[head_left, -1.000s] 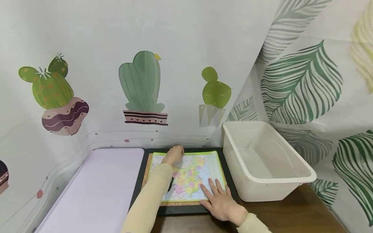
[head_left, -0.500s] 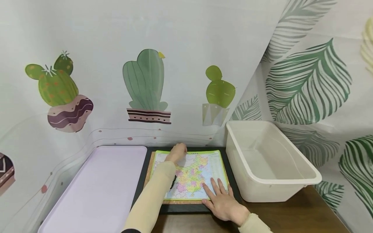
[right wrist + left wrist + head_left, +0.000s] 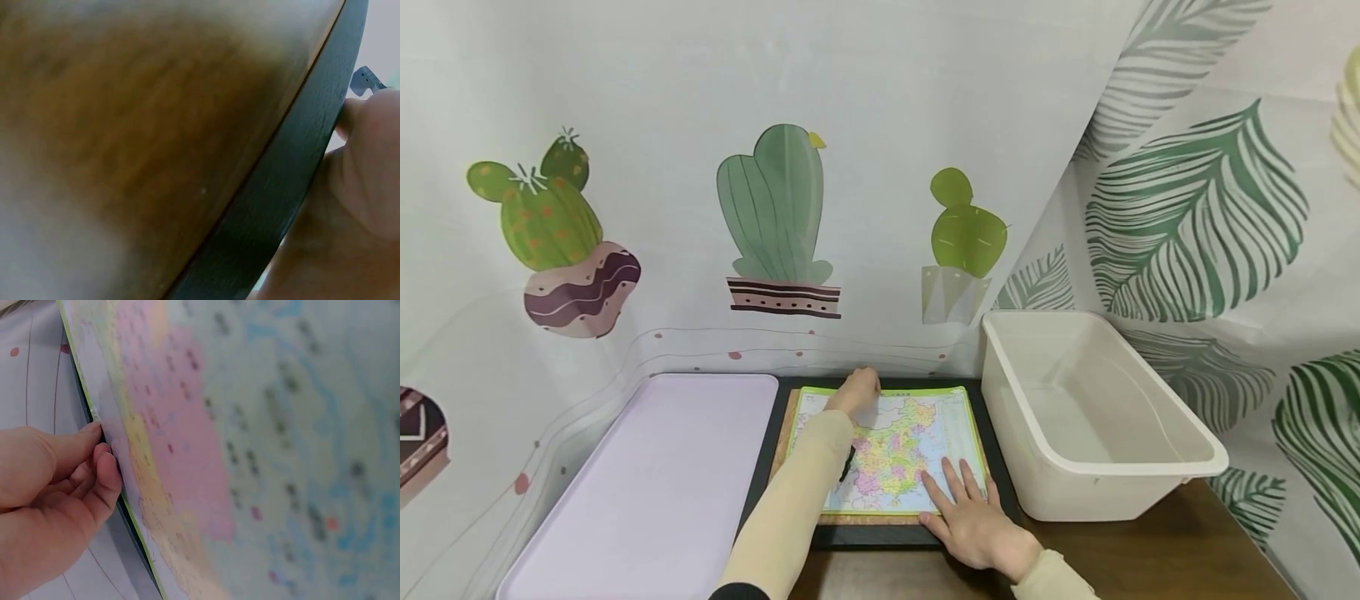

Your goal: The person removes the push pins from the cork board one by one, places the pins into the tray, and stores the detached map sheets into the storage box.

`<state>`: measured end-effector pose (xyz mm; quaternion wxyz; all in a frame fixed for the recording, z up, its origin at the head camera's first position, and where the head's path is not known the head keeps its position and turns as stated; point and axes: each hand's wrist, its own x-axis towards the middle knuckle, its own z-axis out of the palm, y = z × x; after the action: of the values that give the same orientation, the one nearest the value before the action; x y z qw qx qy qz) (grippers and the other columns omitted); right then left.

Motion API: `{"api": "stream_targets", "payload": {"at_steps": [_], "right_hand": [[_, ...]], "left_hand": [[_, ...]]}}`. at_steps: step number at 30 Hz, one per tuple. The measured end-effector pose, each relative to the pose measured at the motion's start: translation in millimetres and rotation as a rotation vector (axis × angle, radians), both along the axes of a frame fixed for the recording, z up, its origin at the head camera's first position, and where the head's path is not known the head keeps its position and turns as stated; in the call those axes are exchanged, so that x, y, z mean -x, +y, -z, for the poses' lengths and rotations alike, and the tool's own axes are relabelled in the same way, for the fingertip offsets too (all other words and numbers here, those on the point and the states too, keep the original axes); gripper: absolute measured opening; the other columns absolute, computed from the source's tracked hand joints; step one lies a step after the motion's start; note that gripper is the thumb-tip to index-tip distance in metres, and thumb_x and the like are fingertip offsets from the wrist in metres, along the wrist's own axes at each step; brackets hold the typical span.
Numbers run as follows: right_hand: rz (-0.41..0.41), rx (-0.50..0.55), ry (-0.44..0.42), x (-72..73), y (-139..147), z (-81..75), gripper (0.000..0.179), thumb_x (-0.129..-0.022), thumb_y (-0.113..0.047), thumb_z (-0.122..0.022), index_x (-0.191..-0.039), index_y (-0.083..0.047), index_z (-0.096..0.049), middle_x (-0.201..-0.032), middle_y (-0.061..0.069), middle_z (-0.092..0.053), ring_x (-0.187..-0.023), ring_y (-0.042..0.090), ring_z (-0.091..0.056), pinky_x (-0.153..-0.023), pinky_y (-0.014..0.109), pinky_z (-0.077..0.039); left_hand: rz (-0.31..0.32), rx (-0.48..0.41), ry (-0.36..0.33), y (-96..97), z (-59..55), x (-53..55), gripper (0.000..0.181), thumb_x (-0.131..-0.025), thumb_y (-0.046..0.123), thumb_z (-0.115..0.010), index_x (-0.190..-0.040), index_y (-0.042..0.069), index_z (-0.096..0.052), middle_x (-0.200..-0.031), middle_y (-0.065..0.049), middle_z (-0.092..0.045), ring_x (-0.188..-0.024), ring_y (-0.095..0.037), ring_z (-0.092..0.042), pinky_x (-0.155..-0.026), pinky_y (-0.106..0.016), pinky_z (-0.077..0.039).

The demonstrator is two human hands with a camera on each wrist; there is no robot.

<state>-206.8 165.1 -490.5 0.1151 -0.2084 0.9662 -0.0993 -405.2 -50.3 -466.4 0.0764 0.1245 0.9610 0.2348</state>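
Green along its rim, the flat, pastel-printed rectangular map (image 3: 892, 452) lay over a brown cork board (image 3: 844, 520) within a black rectangular frame (image 3: 872, 537) on the brown wooden counter (image 3: 872, 575). At the frame's far edge the left hand (image 3: 854, 393) had its fingers curled narrow, whether pinching the map I could not tell, while the right hand (image 3: 973, 527) spread its fingers wide over the near right corner. Uneven pressure from these opposite points could have skewed or bowed the map.
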Motion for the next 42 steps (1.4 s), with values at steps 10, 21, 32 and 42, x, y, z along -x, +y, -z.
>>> {"api": "stream_targets", "payload": {"at_steps": [10, 21, 32, 42], "right_hand": [[-0.008, -0.016, -0.014, 0.1, -1.0, 0.4, 0.068, -0.101, -0.061, -0.024, -0.157, -0.022, -0.024, -0.161, 0.017, -0.011, -0.146, 0.042, -0.005, -0.106, 0.072, -0.006], [-0.001, -0.004, -0.017, 1.4, -1.3, -2.4, 0.069, -0.100, -0.063, -0.024, -0.157, -0.022, -0.024, -0.161, 0.017, -0.010, -0.146, 0.042, -0.005, -0.106, 0.072, -0.005], [-0.007, -0.006, -0.028, -0.4, -1.9, -2.6, 0.069, -0.101, -0.061, -0.024, -0.157, -0.021, -0.024, -0.161, 0.017, -0.010, -0.146, 0.042, -0.004, -0.106, 0.072, -0.004], [-0.009, -0.009, -0.035, 1.3, -1.3, -0.3, 0.068, -0.102, -0.060, -0.024, -0.157, -0.021, -0.021, -0.161, 0.018, -0.007, -0.146, 0.042, -0.002, -0.106, 0.072, -0.003]], "left_hand": [[0.021, -0.009, -0.039, -1.7, -2.8, 1.7, 0.014, -0.100, 0.003, -0.051, -0.093, 0.004, -0.063, -0.089, -0.008, -0.058, -0.070, -0.019, -0.045, -0.067, -0.034, -0.040], [0.028, 0.014, -0.063, -2.3, -6.6, 1.3, 0.018, -0.103, 0.010, -0.048, -0.109, 0.005, -0.064, -0.112, -0.009, -0.060, -0.096, -0.022, -0.057, -0.085, -0.041, -0.049], [0.061, 0.033, -0.094, -6.5, -8.0, -0.9, 0.018, -0.104, 0.013, -0.044, -0.103, 0.009, -0.062, -0.106, -0.006, -0.057, -0.087, -0.021, -0.050, -0.079, -0.039, -0.045], [0.133, -0.056, -0.122, -17.5, -13.6, -9.5, 0.021, -0.107, 0.015, -0.037, -0.103, 0.007, -0.056, -0.095, -0.007, -0.050, -0.078, -0.019, -0.042, -0.070, -0.035, -0.038]]}}
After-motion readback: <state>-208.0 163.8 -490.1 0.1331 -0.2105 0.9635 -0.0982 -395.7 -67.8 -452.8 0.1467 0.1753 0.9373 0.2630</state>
